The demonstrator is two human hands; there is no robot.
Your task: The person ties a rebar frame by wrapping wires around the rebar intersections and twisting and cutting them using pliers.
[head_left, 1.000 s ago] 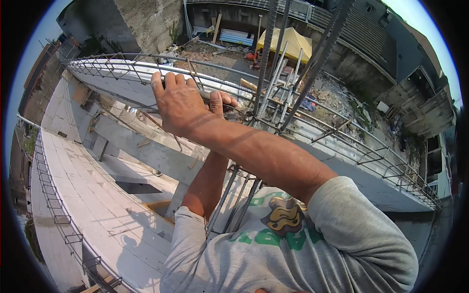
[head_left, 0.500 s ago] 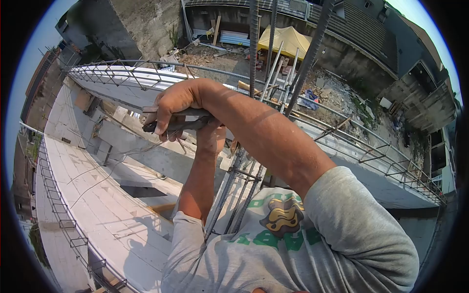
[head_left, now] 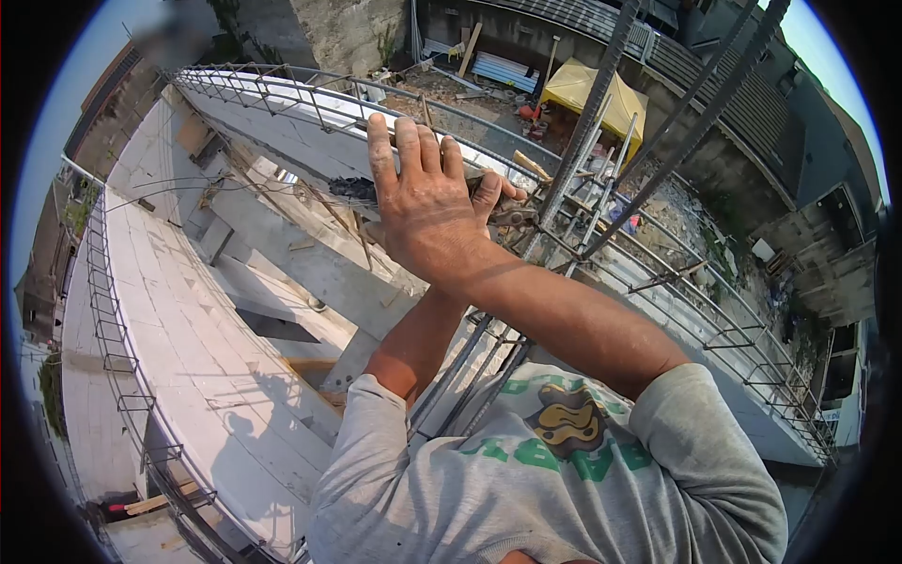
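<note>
My right hand (head_left: pixel 427 207) is open, its back toward me and its fingers stretched upward. It lies across my left hand (head_left: pixel 489 195), which is mostly hidden; only curled fingertips show on its right. From those fingers a worn metal tool that looks like pincers (head_left: pixel 513 218) reaches to the upright rebar (head_left: pixel 561 193). How the right palm touches the tool's handles is hidden. A dark crumpled thing (head_left: pixel 351 188) shows just left of the right hand. My forearms cross above the tied rebar column (head_left: pixel 474 376) in front of my chest.
A pale block wall (head_left: pixel 178 329) curves along the left, with a rebar cage (head_left: pixel 113 352) beside it. Another long rebar cage (head_left: pixel 742 334) runs to the right. Below lie rubble (head_left: pixel 676 211) and a yellow canopy (head_left: pixel 587 94). Thin wire (head_left: pixel 178 180) hangs at left.
My right hand has gone from fingers wrapped round the tool to stretched out. Both hands and the tool have shifted right, closer to the upright rebar. The view has turned somewhat.
</note>
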